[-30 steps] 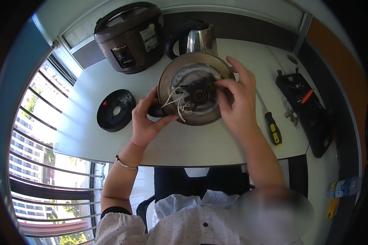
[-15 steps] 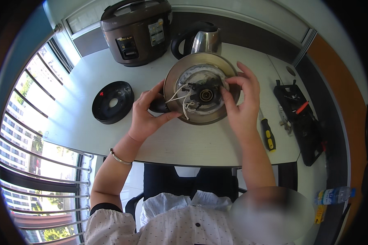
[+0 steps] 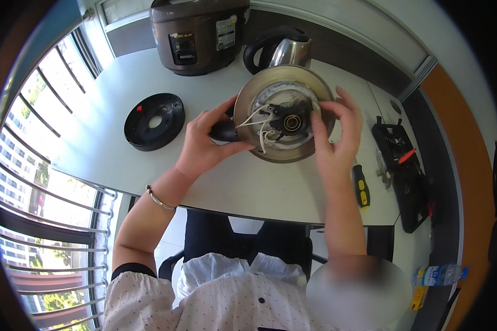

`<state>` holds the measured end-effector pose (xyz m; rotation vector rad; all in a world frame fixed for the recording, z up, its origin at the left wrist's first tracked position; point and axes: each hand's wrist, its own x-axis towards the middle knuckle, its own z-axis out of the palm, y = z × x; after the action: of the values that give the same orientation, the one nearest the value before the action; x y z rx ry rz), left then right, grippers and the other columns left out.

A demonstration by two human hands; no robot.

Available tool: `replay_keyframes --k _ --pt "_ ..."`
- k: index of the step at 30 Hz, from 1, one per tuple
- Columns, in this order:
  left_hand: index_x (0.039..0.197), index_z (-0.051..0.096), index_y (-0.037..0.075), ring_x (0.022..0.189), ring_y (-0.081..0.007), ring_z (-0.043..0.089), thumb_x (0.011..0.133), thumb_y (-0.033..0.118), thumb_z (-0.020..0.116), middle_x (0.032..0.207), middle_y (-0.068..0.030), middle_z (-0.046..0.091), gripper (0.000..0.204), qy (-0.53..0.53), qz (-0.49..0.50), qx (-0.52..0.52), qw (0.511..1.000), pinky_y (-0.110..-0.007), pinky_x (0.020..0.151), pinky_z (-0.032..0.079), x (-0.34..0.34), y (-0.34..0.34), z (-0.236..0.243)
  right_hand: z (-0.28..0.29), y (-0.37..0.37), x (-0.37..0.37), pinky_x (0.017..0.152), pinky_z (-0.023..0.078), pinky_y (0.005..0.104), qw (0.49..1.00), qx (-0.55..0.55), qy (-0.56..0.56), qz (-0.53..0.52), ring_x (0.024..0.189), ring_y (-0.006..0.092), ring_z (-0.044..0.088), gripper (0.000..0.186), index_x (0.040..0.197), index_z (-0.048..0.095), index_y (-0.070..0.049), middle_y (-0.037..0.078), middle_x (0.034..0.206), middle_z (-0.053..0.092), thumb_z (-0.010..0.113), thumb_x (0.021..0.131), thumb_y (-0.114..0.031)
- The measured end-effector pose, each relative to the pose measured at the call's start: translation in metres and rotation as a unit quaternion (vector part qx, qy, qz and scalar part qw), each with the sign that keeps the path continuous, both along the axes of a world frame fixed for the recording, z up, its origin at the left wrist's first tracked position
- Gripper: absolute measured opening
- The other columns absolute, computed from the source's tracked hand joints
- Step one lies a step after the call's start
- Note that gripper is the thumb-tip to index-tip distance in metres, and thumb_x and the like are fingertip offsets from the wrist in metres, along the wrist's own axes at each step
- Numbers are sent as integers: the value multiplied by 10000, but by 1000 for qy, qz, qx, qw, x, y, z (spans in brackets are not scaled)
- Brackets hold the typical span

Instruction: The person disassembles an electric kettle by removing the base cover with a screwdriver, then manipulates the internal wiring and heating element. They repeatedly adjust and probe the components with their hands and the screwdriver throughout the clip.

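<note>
One metal kettle (image 3: 284,113) is seen in the upper middle of the frame, tipped over so that its round bottom faces up. It is held over the white table (image 3: 259,187). The bottom cover is off, and one black part (image 3: 289,120) with a few white wires (image 3: 259,118) is seen in the middle of the round bottom. The kettle is held by two hands. The left hand (image 3: 204,140) is wrapped around the black handle (image 3: 225,131) at the kettle's left side, with the thumb laid near the wires. The right hand (image 3: 337,135) is placed on the right edge of the bottom, with its fingers spread and bent over the rim.

One round black base plate (image 3: 153,121) is laid flat on the table to the left, well apart from the kettle. One brown rice cooker (image 3: 199,33) is found at the top of the frame. One screwdriver (image 3: 360,187) with a black and yellow grip is laid on the table just right of the right wrist. One black tool case (image 3: 405,171) is seen open at the right edge. One silver bracelet (image 3: 159,199) is worn on the left wrist. One plastic bottle (image 3: 439,273) is seen at the lower right.
</note>
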<state>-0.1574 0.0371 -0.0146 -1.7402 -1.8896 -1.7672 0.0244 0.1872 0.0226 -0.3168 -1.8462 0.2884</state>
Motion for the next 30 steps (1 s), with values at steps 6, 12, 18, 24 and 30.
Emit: replay_keyframes --k 6,12,18,24,30 --pt "1278 528 70 741 -200 595 546 238 875 817 -105 630 827 -20 -1 2 1000 -314 726 487 3 0 3 6 -11 2 860 401 367 994 97 -11 39 1048 286 466 477 1067 608 -49 125 1165 526 799 654 -194" --pt "1265 539 56 678 -168 573 554 234 877 774 -98 621 807 -39 1 7 999 -283 689 484 2 -2 6 3 -16 -6 871 379 373 994 99 -41 30 1040 278 468 555 1104 598 -42 102 1148 543 818 626 -217" --pt "1273 530 44 648 -112 533 559 213 879 735 -77 612 812 -86 -14 4 996 -256 665 471 0 -4 7 -4 -14 -10 865 376 380 991 116 -58 26 1001 281 473 508 1093 601 -21 95 1109 560 798 650 -170" --pt "1268 530 33 650 -102 538 559 216 881 729 -75 626 812 -95 -27 10 995 -254 663 472 1 -4 9 -8 -14 -13 854 389 375 992 117 -48 22 996 285 472 450 1066 609 -7 93 1075 568 782 670 -131" --pt "1273 525 33 653 -98 542 563 217 880 730 -75 632 816 -104 -26 4 994 -251 664 470 0 -5 10 -9 -16 -15 862 391 376 992 121 -48 4 992 283 475 421 1056 613 -7 88 1067 568 773 683 -119"
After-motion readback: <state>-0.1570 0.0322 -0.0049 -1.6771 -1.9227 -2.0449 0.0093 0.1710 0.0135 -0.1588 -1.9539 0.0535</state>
